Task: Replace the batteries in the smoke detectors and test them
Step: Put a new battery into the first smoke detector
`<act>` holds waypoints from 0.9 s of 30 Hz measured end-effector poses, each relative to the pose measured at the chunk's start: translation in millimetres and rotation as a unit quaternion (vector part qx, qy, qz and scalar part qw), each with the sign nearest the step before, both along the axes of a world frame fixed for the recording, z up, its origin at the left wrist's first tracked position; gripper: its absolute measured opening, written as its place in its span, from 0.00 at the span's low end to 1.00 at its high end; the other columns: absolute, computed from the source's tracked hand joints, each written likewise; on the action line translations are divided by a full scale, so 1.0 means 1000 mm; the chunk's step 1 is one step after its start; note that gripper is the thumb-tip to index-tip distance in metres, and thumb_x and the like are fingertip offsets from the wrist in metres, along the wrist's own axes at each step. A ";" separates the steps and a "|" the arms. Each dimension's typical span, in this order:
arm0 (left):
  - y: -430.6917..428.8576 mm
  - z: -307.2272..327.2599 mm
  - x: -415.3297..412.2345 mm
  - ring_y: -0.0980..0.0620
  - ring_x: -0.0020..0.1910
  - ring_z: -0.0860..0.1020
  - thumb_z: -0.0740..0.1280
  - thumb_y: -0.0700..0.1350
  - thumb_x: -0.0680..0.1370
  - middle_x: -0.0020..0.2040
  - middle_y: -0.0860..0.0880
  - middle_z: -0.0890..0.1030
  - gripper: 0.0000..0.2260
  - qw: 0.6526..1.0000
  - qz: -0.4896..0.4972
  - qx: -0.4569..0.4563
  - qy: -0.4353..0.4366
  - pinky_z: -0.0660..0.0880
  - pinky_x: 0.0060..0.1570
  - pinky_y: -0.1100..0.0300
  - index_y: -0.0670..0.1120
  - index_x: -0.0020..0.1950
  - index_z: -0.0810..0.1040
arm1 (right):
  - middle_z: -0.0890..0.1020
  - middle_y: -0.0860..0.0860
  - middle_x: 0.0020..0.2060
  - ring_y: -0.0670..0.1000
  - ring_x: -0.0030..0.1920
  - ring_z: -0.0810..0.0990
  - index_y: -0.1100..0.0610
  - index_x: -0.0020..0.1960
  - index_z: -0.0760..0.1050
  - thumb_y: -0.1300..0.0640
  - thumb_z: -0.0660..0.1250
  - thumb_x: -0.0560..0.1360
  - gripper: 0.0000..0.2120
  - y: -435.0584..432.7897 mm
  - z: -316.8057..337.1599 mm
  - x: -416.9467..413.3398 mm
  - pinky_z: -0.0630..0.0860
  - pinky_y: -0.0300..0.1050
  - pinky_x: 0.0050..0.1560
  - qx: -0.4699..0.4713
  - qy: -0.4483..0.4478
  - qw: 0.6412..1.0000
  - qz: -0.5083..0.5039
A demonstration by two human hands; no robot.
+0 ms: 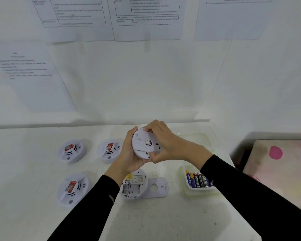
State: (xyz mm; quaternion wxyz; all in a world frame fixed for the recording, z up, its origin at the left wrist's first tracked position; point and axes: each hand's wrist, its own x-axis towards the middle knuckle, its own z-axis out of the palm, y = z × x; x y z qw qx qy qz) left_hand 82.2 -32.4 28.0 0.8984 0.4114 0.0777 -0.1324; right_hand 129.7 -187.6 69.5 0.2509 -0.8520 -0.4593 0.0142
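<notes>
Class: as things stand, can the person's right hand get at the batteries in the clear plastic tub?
Probably, once freed: the right hand is gripping the round white smoke detector with the left hand. The clear plastic tub has no lid, and its batteries lie uncovered beneath that forearm.

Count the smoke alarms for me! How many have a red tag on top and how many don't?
Smoke detectors with a red tag: 3
Smoke detectors with no red tag showing: 2, one held in the left hand and right hand, one lying open on the table
Total: 5
</notes>
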 end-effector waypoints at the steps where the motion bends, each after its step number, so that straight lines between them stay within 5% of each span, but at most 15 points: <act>1: 0.000 0.000 0.000 0.42 0.48 0.82 0.57 0.61 0.78 0.52 0.41 0.82 0.23 1.000 -0.002 0.002 0.000 0.80 0.39 0.50 0.46 0.56 0.82 | 0.67 0.53 0.56 0.52 0.55 0.65 0.62 0.64 0.65 0.57 0.77 0.62 0.36 0.000 0.000 0.001 0.63 0.37 0.53 0.000 0.002 1.000 -0.001; 11: 0.003 0.000 -0.001 0.43 0.45 0.83 0.56 0.61 0.79 0.49 0.40 0.83 0.24 1.000 -0.021 0.008 0.017 0.80 0.39 0.52 0.45 0.55 0.82 | 0.68 0.53 0.55 0.53 0.54 0.66 0.60 0.63 0.66 0.55 0.72 0.61 0.33 0.007 -0.011 -0.002 0.68 0.46 0.58 -0.024 -0.026 0.999 0.040; 18: 0.018 -0.008 -0.001 0.38 0.53 0.80 0.57 0.63 0.78 0.58 0.37 0.81 0.28 0.996 0.074 -0.035 0.040 0.81 0.45 0.48 0.42 0.65 0.77 | 0.65 0.51 0.59 0.51 0.58 0.68 0.57 0.65 0.63 0.60 0.76 0.66 0.33 -0.004 0.000 0.023 0.69 0.35 0.53 0.156 0.158 0.970 -0.095; 22: 0.047 -0.012 -0.004 0.36 0.54 0.79 0.57 0.64 0.76 0.58 0.38 0.81 0.32 0.986 0.142 -0.085 0.024 0.82 0.45 0.50 0.42 0.70 0.73 | 0.67 0.52 0.59 0.52 0.60 0.68 0.58 0.68 0.63 0.60 0.74 0.67 0.33 -0.011 -0.021 0.034 0.67 0.43 0.61 0.010 0.187 0.976 -0.110; 27: 0.064 -0.013 -0.008 0.38 0.51 0.82 0.55 0.65 0.77 0.59 0.39 0.81 0.33 0.986 0.139 -0.089 0.006 0.81 0.45 0.50 0.43 0.73 0.69 | 0.72 0.48 0.57 0.49 0.51 0.69 0.54 0.63 0.64 0.53 0.71 0.69 0.27 -0.007 -0.057 0.027 0.51 0.49 0.68 -0.242 0.067 0.965 -0.074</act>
